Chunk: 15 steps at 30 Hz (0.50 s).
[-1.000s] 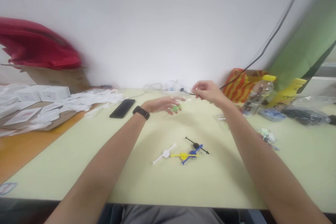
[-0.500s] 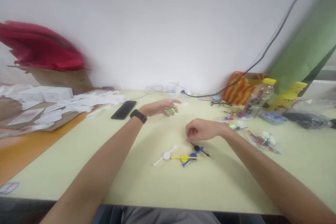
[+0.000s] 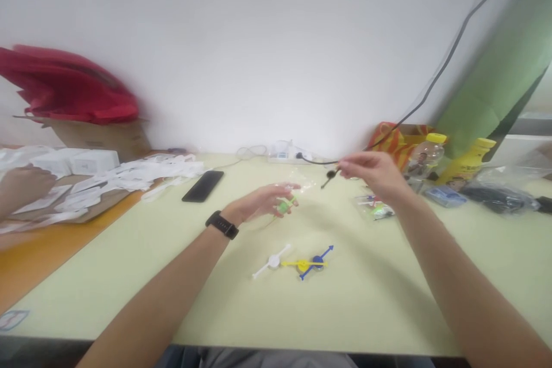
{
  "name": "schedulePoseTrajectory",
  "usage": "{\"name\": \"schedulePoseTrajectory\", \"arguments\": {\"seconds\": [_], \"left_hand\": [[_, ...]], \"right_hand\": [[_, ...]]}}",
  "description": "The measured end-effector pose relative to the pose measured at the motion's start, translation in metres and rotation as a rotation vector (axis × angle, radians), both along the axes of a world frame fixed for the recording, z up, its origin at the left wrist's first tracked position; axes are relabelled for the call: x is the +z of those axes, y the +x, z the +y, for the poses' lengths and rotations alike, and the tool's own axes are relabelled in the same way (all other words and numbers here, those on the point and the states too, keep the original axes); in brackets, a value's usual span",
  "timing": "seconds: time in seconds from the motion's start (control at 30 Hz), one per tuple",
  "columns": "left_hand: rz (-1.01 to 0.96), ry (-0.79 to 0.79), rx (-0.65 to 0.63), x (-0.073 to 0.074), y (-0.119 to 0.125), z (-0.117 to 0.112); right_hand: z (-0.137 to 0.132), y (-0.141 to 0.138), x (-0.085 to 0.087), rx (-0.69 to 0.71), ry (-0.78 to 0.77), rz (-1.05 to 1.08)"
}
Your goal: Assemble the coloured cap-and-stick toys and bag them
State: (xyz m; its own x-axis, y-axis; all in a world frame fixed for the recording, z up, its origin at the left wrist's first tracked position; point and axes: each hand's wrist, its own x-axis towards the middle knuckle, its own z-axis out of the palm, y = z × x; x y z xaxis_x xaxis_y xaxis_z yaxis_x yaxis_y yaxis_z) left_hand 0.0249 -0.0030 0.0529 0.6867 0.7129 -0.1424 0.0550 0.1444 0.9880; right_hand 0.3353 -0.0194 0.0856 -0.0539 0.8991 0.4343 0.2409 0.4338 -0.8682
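Observation:
My right hand [image 3: 375, 175] pinches one end of a black arrow spinner [image 3: 330, 175] and holds it up above the table. Closed around a green arrow spinner [image 3: 284, 206] is my left hand [image 3: 263, 202], with a black watch on its wrist. Clear plastic film [image 3: 304, 181] shows by its fingertips; whether the hand grips it too I cannot tell. Nearer to me on the table lie a white spinner [image 3: 274, 261], a yellow spinner [image 3: 302, 265] and a blue spinner [image 3: 318, 261], the yellow one overlapping the blue.
A phone [image 3: 202, 186] lies left of my left hand. Bagged coloured spinners [image 3: 375, 207] lie under my right forearm. Bottles with yellow caps [image 3: 435, 138], a striped bag [image 3: 388, 137] and a power strip [image 3: 282, 152] stand behind. Another person's hand [image 3: 26, 188] is among white papers at left.
My right hand has picked up the black spinner from beside the blue one and raised it up and away. My left hand, still with the green spinner, has come slightly nearer.

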Motion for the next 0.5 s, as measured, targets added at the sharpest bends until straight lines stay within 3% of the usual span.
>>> {"name": "schedulePoseTrajectory", "arguments": {"seconds": [0.1, 0.3, 0.5], "left_hand": [[0.008, 0.015, -0.022, 0.000, 0.000, 0.000], [0.042, 0.055, -0.078, -0.001, -0.001, -0.002], [0.083, 0.068, -0.123, 0.001, 0.003, -0.006]], "right_hand": [[0.004, 0.006, -0.005, -0.121, 0.035, 0.227], [0.005, -0.005, -0.021, 0.103, -0.089, 0.370], [-0.003, -0.016, -0.023, 0.248, -0.141, 0.308]]}}
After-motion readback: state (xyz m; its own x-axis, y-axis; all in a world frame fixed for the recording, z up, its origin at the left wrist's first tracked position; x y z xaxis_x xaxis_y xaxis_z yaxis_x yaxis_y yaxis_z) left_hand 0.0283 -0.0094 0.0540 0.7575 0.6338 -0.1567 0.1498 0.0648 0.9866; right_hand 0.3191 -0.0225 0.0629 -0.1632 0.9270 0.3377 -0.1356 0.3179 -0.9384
